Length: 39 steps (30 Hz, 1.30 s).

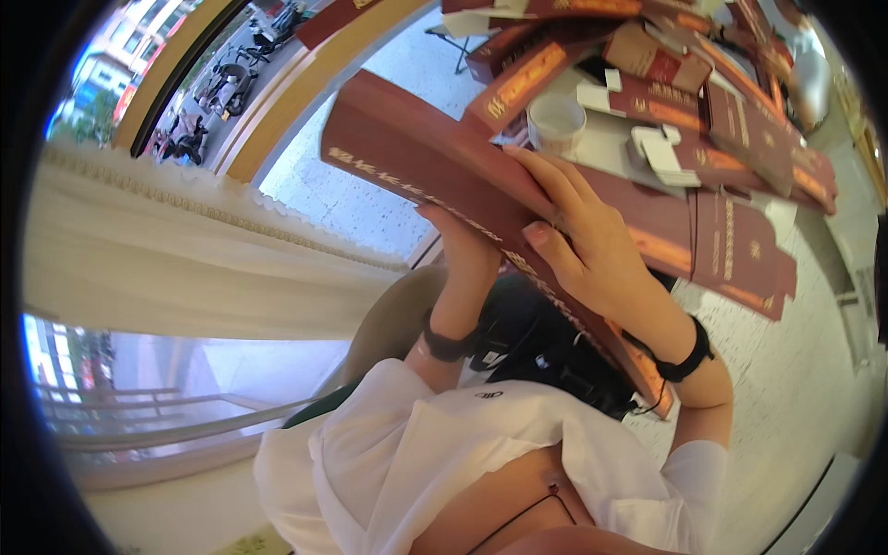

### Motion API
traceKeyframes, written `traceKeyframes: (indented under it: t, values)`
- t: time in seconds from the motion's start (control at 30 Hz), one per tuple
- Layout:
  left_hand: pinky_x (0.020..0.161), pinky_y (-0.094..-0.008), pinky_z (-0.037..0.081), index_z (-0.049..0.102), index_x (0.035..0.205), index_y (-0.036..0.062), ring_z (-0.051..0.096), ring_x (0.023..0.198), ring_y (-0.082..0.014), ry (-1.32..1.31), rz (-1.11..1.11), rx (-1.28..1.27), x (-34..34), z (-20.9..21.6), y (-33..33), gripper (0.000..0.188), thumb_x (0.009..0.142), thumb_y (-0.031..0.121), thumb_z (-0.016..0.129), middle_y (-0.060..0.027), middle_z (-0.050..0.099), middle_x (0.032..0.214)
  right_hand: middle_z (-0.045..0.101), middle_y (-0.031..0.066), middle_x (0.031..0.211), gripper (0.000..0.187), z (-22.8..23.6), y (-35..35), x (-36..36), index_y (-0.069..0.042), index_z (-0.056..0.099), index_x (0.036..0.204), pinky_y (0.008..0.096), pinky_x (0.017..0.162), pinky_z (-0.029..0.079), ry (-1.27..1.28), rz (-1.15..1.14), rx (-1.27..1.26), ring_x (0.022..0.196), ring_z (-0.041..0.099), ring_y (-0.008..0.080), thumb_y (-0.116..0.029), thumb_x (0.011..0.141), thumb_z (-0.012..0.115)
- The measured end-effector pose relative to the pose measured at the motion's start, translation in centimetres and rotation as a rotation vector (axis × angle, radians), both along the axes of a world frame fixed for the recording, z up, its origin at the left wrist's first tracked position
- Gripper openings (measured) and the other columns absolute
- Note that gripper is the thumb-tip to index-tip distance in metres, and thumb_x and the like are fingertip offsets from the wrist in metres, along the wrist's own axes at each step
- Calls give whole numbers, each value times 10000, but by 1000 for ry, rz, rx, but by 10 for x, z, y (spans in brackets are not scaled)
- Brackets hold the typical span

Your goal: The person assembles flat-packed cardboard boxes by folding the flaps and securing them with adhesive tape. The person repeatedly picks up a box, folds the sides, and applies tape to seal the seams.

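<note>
My left forearm [428, 372] rises; my left hand [467, 248] is partly hidden, so finger curl cannot be confirmed. My right forearm [700, 384] leans inward; right hand [597, 254] back-up, thumb [548, 244] opposing bent fingers [552, 182].

– From where is the scene lit?
– Brightly from the left, where the outdoor buildings [118, 57] are washed out and the curtain [185, 264] is softly lit.
– Is sharpness kept?
– Partly; the co-worker [812, 79] is blurred, straight edges are bent, corners are blackened.
</note>
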<state>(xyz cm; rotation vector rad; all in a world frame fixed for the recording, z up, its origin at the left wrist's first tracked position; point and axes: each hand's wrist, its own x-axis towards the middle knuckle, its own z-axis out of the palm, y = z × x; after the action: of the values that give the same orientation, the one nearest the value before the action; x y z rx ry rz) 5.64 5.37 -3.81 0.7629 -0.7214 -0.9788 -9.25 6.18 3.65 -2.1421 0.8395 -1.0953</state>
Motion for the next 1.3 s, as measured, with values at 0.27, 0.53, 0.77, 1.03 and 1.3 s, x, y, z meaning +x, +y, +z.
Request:
traceKeyframes:
  t: [0.27,0.53,0.77,1.03,1.3]
  values:
    - [1041,-362,338,273,1408,13,415,1245,-216,-250,-284,-223,12,0,11,831,898,664,361,-117,436,1347,597,162,1157,366,-23,-12,-3,14,493,1268,337,864,458,-147,-79,4,985,608,278,-181,959,509]
    - [1002,-373,384,227,1414,4,410,1260,-214,-212,-113,-393,5,-1,13,835,881,574,524,-125,396,1383,593,61,1098,364,-23,11,-7,-15,531,1223,310,852,442,-403,-29,444,984,550,177,-212,925,600]
    - [1069,-388,281,28,1458,4,346,1303,-229,-183,-445,-626,12,-14,4,952,873,480,608,-125,307,1449,604,116,1049,296,-53,3,-10,14,532,1186,305,812,450,-193,-88,177,938,572,189,-170,954,522]
    - [908,-342,443,511,1225,-24,541,1105,-200,-511,-258,-444,10,7,23,678,885,561,533,-95,565,1215,546,100,1195,324,-44,2,-14,30,460,1261,316,931,404,5,-96,-14,1061,523,170,-165,1006,414]
    - [954,-381,440,188,1410,7,510,1153,-219,-376,-110,-428,7,5,16,793,892,456,587,-138,467,1301,594,104,1116,450,-49,7,-17,-21,491,1239,334,850,487,-633,-195,456,1033,579,210,-155,855,682]
